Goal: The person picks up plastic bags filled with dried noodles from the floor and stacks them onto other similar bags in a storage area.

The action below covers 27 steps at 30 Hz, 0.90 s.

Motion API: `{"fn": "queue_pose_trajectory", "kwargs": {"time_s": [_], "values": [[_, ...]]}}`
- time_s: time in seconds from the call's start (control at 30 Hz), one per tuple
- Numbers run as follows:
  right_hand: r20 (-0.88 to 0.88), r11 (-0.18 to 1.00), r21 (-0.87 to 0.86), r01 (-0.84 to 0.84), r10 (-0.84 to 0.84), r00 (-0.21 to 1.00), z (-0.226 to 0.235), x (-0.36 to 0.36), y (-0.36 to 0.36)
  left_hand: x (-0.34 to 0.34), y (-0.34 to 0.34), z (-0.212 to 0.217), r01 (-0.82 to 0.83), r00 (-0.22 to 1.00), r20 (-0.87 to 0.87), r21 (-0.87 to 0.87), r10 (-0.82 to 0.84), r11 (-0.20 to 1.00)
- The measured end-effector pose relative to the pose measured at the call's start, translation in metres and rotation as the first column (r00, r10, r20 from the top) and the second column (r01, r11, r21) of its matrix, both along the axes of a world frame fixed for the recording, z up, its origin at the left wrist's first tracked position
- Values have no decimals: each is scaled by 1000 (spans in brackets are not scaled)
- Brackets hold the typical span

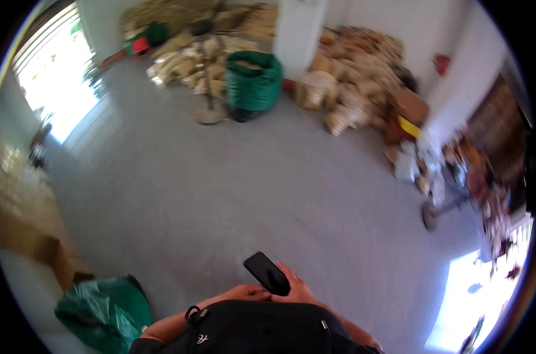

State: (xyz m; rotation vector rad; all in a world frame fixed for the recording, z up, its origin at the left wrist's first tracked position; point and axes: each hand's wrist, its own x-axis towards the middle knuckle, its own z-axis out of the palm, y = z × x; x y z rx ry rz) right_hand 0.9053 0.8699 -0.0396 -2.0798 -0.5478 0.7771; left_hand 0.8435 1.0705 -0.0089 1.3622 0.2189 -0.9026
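Note:
A black smartphone (262, 269) with a dark screen is held in front of my body at the lower middle. My right hand (297, 289) wraps round its right side and lower end, the fingers along the edge. Close against the phone's lower left corner is my left hand (248, 292), its fingers curled in; whether it grips the phone too is hard to make out. The black front of my clothing covers part of both wrists.
A green bag (105, 312) lies at the lower left beside a cardboard box (29, 242). Farther off stand a large green sack (254, 85), a pole on a round base (210, 114) and piles of tan bundles (362, 82). Another round-based stand (429, 216) is at the right.

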Motion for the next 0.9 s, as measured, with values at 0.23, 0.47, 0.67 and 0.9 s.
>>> {"fn": "queue_pose_trajectory", "kwargs": {"time_s": [0.23,0.47,0.67,0.9], "values": [[-182,990,69,-124,135,974,-20,74,110,10,118,-2,-121,983,-151,-88,107,989],[-335,951,60,-304,306,891,-33,208,215,102,196,1,-564,821,-160,-83,548,822],[-270,817,29,-577,562,782,-48,299,340,158,281,-25,-765,643,7,24,766,643],[-400,703,223,-675,698,595,-100,375,487,175,421,-53,-931,363,-37,37,931,364]]}}
